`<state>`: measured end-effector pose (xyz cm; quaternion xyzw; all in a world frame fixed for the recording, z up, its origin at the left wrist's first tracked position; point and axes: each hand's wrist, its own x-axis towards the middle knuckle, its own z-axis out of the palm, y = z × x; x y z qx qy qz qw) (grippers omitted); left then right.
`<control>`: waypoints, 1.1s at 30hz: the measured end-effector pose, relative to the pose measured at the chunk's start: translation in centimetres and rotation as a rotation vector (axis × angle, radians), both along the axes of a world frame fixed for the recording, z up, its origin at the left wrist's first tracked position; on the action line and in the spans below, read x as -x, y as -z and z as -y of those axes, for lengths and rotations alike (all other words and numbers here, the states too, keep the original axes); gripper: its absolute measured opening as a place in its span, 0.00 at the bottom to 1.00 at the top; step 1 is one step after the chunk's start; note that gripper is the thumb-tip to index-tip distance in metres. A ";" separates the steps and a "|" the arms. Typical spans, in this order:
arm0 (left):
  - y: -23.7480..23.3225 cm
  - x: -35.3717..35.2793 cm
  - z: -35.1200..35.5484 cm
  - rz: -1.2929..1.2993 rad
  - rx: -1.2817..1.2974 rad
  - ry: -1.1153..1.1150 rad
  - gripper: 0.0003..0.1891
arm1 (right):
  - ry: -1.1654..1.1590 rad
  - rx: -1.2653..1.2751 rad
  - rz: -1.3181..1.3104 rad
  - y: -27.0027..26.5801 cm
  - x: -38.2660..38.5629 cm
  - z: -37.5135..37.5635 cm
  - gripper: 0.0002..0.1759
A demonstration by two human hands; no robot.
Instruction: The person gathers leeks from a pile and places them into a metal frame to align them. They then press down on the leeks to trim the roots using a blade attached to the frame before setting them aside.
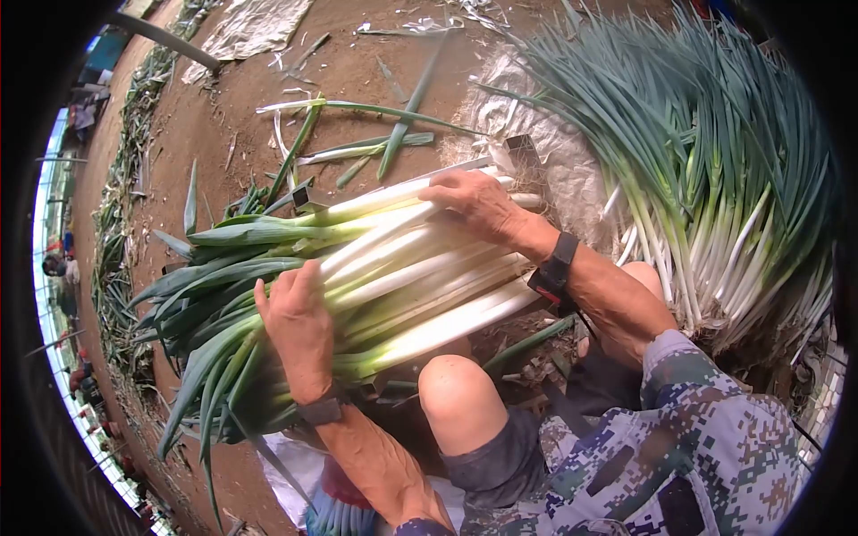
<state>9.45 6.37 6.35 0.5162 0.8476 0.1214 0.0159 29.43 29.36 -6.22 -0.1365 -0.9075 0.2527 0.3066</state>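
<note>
A thick stack of green onions (420, 268) lies in front of me, white stems to the right, green leaves to the left. It rests in a metal frame (308, 198) whose upright ends show at the far side. My left hand (298, 323) is closed over the stalks where white turns to green, fingers bent. Across the far white stems lies my right hand (478, 204), its fingers curled round a stalk near the frame's right end. The fingertips of both hands are partly hidden.
A large pile of green onions (697, 170) stands at the right, beside a pale woven sheet (567, 152). Loose leaves and stalks (384, 143) are scattered on the soil beyond the frame. A metal pole (170, 40) crosses the upper left. My knee (460, 402) is close below the stack.
</note>
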 end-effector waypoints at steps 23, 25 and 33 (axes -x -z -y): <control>2.5 9.1 -3.5 -0.144 0.151 0.030 0.29 | 0.235 -0.065 0.155 1.5 2.7 -0.1 0.14; 2.2 9.4 -4.4 -0.124 0.243 0.025 0.27 | 0.207 -0.036 0.165 1.8 2.6 -0.9 0.14; 4.4 8.5 -2.8 0.007 0.312 -0.045 0.32 | 0.130 -0.072 0.315 2.8 0.8 -4.7 0.19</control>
